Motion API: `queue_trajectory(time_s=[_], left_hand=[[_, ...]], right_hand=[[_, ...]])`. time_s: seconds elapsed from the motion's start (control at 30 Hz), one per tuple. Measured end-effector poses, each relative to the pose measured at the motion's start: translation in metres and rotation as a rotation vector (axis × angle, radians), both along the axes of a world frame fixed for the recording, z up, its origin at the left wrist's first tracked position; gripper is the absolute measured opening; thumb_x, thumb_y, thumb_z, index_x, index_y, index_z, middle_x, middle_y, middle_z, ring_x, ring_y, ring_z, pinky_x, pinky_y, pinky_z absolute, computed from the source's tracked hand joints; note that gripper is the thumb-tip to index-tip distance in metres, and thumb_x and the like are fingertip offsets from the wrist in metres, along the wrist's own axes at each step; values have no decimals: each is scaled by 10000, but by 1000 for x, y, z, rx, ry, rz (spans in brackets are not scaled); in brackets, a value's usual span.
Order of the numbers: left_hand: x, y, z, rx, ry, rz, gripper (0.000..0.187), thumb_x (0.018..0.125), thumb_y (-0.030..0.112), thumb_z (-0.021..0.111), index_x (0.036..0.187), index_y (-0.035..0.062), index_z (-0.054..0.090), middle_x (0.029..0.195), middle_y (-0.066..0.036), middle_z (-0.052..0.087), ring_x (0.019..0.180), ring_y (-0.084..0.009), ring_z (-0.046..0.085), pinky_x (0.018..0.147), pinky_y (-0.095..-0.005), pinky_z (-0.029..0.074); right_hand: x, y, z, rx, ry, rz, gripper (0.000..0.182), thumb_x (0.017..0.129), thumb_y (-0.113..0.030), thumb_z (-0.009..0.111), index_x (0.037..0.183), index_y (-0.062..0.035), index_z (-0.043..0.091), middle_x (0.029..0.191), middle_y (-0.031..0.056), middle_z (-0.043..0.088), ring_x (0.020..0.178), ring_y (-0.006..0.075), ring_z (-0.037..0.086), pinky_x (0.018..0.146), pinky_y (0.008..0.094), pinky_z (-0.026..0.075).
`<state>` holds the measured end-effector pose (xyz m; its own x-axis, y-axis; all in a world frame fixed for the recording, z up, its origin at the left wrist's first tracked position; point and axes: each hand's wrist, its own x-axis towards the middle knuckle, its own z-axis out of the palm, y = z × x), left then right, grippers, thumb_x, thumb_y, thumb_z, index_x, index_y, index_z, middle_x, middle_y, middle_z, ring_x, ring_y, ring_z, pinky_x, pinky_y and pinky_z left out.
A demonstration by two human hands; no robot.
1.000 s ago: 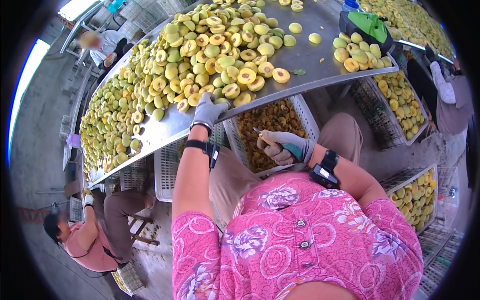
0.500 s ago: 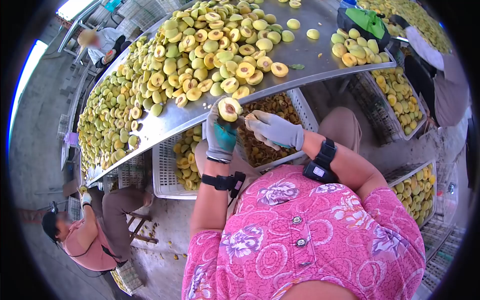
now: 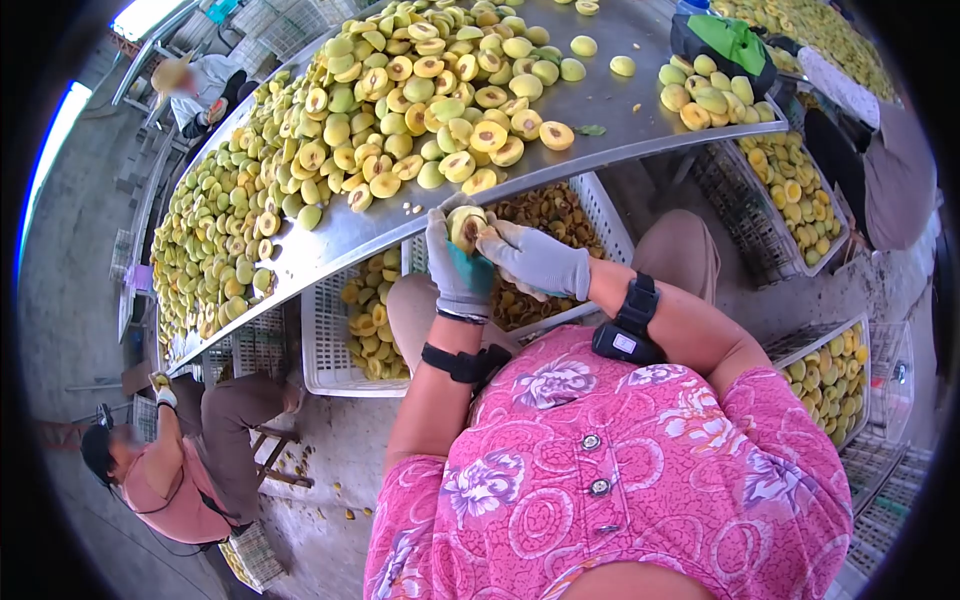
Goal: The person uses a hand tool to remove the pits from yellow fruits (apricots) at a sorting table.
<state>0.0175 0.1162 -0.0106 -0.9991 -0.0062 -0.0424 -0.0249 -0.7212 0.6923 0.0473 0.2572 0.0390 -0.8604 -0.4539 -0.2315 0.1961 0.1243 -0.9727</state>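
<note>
My left hand (image 3: 458, 272), in a grey and green glove, is closed around a pale yellow-green stone-fruit half (image 3: 463, 222). Its brown, pitted cut face is turned toward my right hand (image 3: 540, 260), also gloved. The right fingertips are pinched together against that cut face; whatever lies between them is hidden. Both hands are just off the near edge of the metal table (image 3: 610, 140), above a white crate (image 3: 610, 215) of brown pits and scraps. On the table, a large heap of halved fruit (image 3: 400, 100) spreads close to my hands.
Another crate of fruit halves (image 3: 375, 345) stands below left. More filled crates are at right (image 3: 790, 185), (image 3: 830, 395). A green and black bag (image 3: 730, 45) sits on the table beside a small fruit pile (image 3: 712, 95). Co-workers sit at left (image 3: 165, 480), upper left (image 3: 205, 90) and right (image 3: 890, 170).
My left hand has shifted right and tilted the fruit half. My right hand has moved left, bringing its fingertips from beside the fruit onto the cut face.
</note>
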Motion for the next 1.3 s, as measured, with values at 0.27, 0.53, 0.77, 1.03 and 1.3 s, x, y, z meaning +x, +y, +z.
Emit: queue_trajectory(time_s=[0.27,0.53,0.77,1.03,1.3], left_hand=[[-3,17,10,-30,34,211,410,992,451,437,1006,55,544,913,-93,586,803,-228,600,750,-388,549],[-2,16,18,-96,-23,103,450,988,466,436,869,46,542,821,-113,593,713,-238,599,638,-363,547],[-2,8,26,-83,-113,-90,472,995,457,422,870,23,557,805,-127,608,689,-238,612,615,-359,551],[-1,7,30,-375,-17,-64,542,984,495,435,853,-4,599,771,-128,631,629,-205,612,590,-309,533],[1,4,35,-438,34,-245,584,993,497,412,789,-9,622,723,-124,637,606,-192,609,582,-301,520]], right_hand=[[-3,0,-16,-137,-106,58,315,1000,-396,450,1035,-85,476,617,11,477,370,103,436,312,251,339],[2,4,-17,-262,-254,91,334,992,-441,451,986,-108,466,583,-6,459,366,101,438,302,243,323],[-1,10,-25,-295,-338,191,333,976,-471,459,936,-141,470,587,-15,449,355,103,396,306,266,315],[2,13,-24,-289,-361,206,340,970,-476,467,906,-142,470,576,-21,426,349,99,383,308,263,296],[4,19,-37,-432,-608,283,377,970,-493,469,950,-118,505,579,-58,400,351,49,315,308,233,231]])
